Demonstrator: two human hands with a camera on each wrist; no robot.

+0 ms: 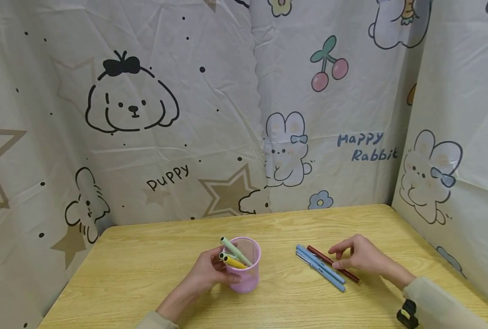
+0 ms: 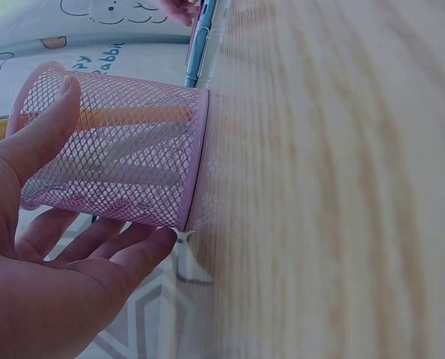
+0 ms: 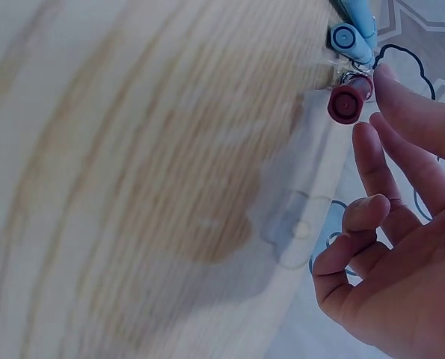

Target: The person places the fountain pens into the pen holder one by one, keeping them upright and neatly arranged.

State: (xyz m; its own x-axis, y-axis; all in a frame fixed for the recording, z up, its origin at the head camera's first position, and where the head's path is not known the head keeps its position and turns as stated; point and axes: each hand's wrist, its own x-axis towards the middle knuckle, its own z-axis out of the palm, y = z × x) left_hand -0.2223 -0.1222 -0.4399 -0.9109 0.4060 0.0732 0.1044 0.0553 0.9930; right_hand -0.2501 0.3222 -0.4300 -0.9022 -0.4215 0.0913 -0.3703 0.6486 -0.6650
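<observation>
My left hand (image 1: 206, 273) grips a pink mesh pen cup (image 1: 245, 279) that stands upright on the table. In the left wrist view, the thumb lies across the mesh (image 2: 132, 164) and the other fingers curve round the opposite side. Out of the cup's rim lean a light green pen (image 1: 235, 251) and a yellow pen (image 1: 234, 262), with another dark-ended pen beside them. To the right, my right hand (image 1: 363, 256) hovers at a dark red pen (image 1: 319, 254), thumb close to it and index finger spread away. Two blue pens (image 1: 319, 267) lie alongside the red one.
The wood-grain table (image 1: 157, 256) is bordered at the back and sides by a pale cloth (image 1: 219, 137) printed with cartoon animals, stars and cherries. A black device (image 1: 408, 314) sits at my right wrist.
</observation>
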